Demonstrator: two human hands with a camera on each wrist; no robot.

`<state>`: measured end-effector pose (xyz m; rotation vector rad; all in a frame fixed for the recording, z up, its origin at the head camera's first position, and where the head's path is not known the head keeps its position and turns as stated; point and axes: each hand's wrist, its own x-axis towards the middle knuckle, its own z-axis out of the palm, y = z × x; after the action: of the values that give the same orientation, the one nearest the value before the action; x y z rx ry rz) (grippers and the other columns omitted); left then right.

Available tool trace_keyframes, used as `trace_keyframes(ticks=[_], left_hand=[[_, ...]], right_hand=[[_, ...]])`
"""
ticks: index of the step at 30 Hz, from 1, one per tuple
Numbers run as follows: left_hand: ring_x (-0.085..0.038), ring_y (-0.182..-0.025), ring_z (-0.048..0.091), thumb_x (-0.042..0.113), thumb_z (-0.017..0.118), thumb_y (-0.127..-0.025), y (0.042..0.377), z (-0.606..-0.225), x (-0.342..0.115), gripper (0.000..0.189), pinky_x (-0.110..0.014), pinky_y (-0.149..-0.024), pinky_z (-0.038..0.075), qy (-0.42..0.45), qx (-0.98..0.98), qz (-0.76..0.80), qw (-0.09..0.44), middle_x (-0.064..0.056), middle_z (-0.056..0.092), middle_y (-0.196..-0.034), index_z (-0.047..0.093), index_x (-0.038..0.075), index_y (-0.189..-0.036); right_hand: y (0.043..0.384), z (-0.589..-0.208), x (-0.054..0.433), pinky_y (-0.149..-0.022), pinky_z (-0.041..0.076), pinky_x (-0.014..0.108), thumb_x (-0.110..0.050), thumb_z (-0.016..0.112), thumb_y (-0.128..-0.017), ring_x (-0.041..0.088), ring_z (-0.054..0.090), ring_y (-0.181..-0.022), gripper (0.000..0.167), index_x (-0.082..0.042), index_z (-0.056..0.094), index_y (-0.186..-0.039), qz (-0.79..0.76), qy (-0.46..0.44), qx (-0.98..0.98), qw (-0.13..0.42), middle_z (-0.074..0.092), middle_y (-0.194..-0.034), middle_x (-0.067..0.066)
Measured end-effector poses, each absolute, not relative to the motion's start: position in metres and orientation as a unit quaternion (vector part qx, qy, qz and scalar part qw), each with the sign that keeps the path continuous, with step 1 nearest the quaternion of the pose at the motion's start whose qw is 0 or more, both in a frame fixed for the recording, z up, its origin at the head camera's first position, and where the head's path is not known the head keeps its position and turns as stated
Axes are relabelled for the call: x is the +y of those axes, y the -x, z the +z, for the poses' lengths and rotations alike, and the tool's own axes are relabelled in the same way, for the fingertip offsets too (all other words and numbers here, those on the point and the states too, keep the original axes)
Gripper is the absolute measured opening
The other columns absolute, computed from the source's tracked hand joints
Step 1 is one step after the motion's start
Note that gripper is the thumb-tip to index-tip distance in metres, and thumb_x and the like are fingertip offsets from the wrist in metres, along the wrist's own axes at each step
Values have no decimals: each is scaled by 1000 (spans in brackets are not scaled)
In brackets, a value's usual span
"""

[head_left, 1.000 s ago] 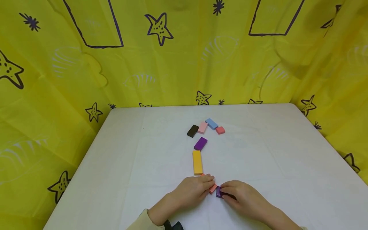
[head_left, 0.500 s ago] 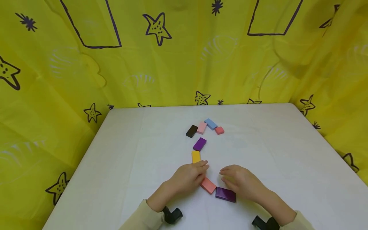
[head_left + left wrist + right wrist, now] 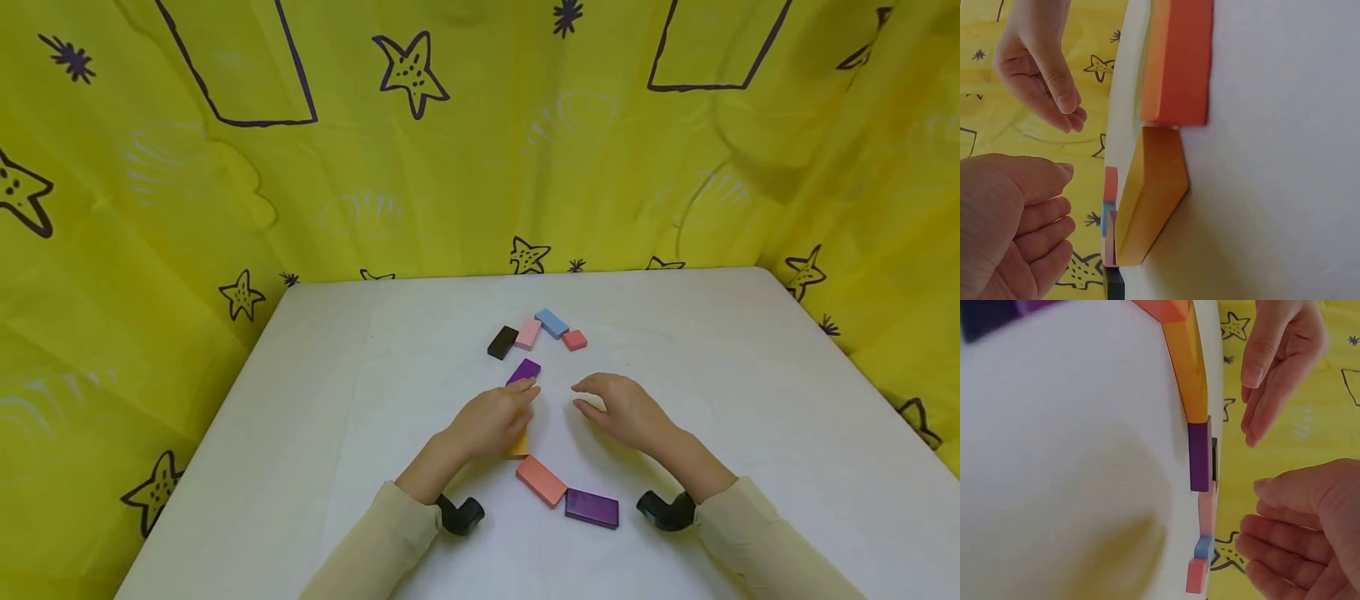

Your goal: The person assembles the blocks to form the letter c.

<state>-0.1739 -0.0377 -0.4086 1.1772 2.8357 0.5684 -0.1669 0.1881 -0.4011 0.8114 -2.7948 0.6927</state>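
Observation:
My left hand [image 3: 491, 421] hovers over the yellow block [image 3: 519, 447], hiding most of it in the head view. Its fingers are loosely bent around nothing, and its fingertips overlap the far purple block [image 3: 524, 369]. To the right, my right hand [image 3: 628, 412] hangs above the white table, thumb and fingers apart, holding nothing. Nearer me, a coral block [image 3: 542, 481] lies slanted, its corner at the end of a dark purple block [image 3: 592, 508]. In the left wrist view the yellow block [image 3: 1154, 194] meets the coral block [image 3: 1179, 62] end to end.
Farther back, a black block [image 3: 502, 342], a pink block [image 3: 528, 334], a blue block [image 3: 552, 323] and a small red block [image 3: 575, 340] form an arc. A yellow patterned curtain [image 3: 480, 167] surrounds the table's back and sides.
My right hand has let go of the dark purple block. Both hands have moved away from me, the left one from the coral block to over the yellow one.

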Motion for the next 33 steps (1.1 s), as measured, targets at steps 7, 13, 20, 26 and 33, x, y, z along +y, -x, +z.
trace_keyframes(ticks=[7, 13, 20, 26, 33], left_hand=[[-19, -127, 38, 16, 51, -95, 194, -409, -33, 39, -31, -100, 33, -359, 918, 165, 23, -10, 45, -136, 50, 2, -131], [-20, -127, 39, 18, 52, -94, 207, -414, -32, 40, -32, -101, 32, -340, 928, 153, 32, -9, 45, -137, 50, 3, -132], [-20, -129, 35, 22, 48, -96, 214, -420, -26, 43, -31, -103, 29, -323, 934, 145, 54, -9, 40, -140, 46, 3, -135], [-21, -129, 36, 24, 48, -96, 214, -426, -25, 44, -31, -102, 30, -325, 934, 142, 48, -10, 40, -140, 46, 3, -134], [-19, -127, 38, 24, 48, -96, 214, -426, -24, 41, -30, -101, 32, -328, 938, 107, 38, -8, 43, -138, 50, 4, -131]], right_hand=[[200, -401, 185, -83, 47, 47, -8, 66, -83, 33, 60, -95, 22, 6, 67, -100, 241, -233, -938, 89, 66, -97, 17], [230, -407, 181, -80, 47, 45, -7, 65, -84, 33, 61, -89, 20, 6, 67, -98, 247, -194, -945, 87, 66, -93, 18], [253, -408, 178, -83, 46, 45, -10, 62, -86, 34, 60, -91, 22, 7, 67, -100, 245, -150, -955, 67, 65, -97, 20], [267, -415, 176, -84, 46, 46, -6, 59, -87, 34, 58, -88, 18, 7, 67, -96, 234, -160, -957, 57, 64, -95, 21], [282, -419, 171, -85, 45, 45, -6, 58, -87, 33, 57, -89, 24, 11, 63, -104, 238, -125, -963, 34, 62, -100, 23]])
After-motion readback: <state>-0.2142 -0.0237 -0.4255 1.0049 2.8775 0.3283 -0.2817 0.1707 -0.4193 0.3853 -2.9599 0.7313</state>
